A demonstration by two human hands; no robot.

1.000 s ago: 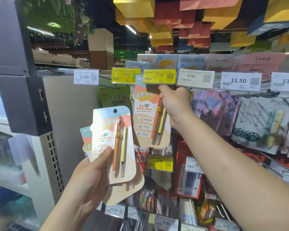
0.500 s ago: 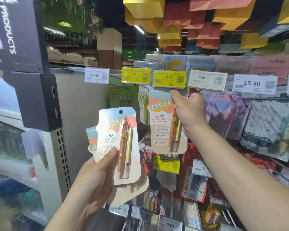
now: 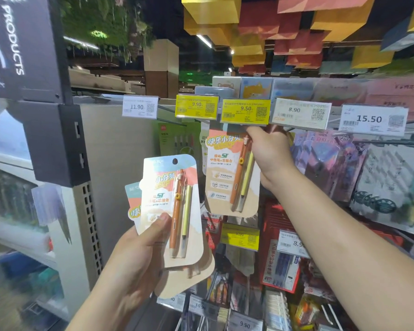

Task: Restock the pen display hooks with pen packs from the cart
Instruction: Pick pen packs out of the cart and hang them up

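- The glossy card-backed pen pack [image 3: 232,173], rounded at its lower corners, carries an orange pen and a slim yellow refill under a clear blister, with peach, white and tan printing.
- It hangs upright just below the yellow 9.50 price tag [image 3: 245,111], in the top row of the display.
- The right hand [image 3: 271,151] pinches the pack's upper right corner, fingers curled behind the card; the fingertips are hidden.
- The left hand [image 3: 141,249], lower and nearer, grips a fanned stack of matching pen packs [image 3: 175,211], thumb pressed flat on the front card, fingers curled behind.
- The front pack of the stack shows a round hang hole at its top edge.
- Left of the hanging pack sits a green card pack [image 3: 175,139] under the yellow 9.90 tag [image 3: 197,106]; right of it, shiny purple foil packs [image 3: 332,163] crowd close to the wrist.
- A grey perforated metal upright [image 3: 89,223] bounds the display at far left, with bare grey panel between it and the hanging pack.
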